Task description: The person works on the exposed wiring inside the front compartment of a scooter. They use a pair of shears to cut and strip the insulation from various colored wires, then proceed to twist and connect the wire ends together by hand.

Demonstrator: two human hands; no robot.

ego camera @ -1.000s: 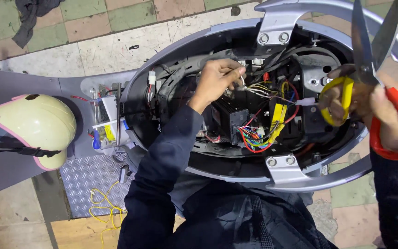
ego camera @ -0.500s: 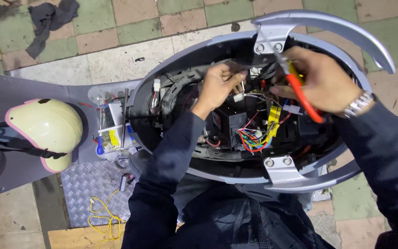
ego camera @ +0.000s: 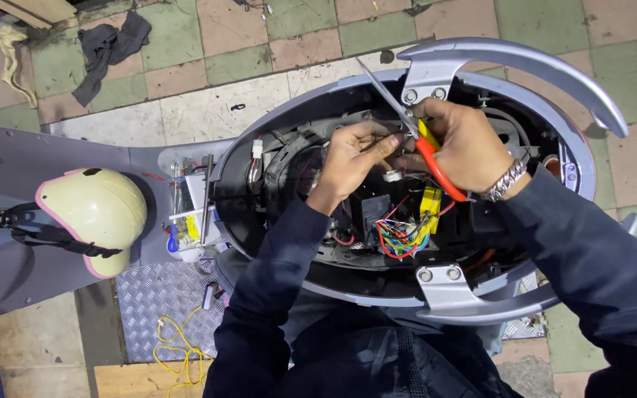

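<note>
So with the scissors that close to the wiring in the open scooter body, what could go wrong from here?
1. The scissors in the right hand sit right beside the left hand fingers pinching a thin wire; a slip could nick them.
2. The bundle of coloured wires lies just below, so a stray cut might hit the wrong lead.
3. The white connector looks loose and could drop into the compartment.
</note>
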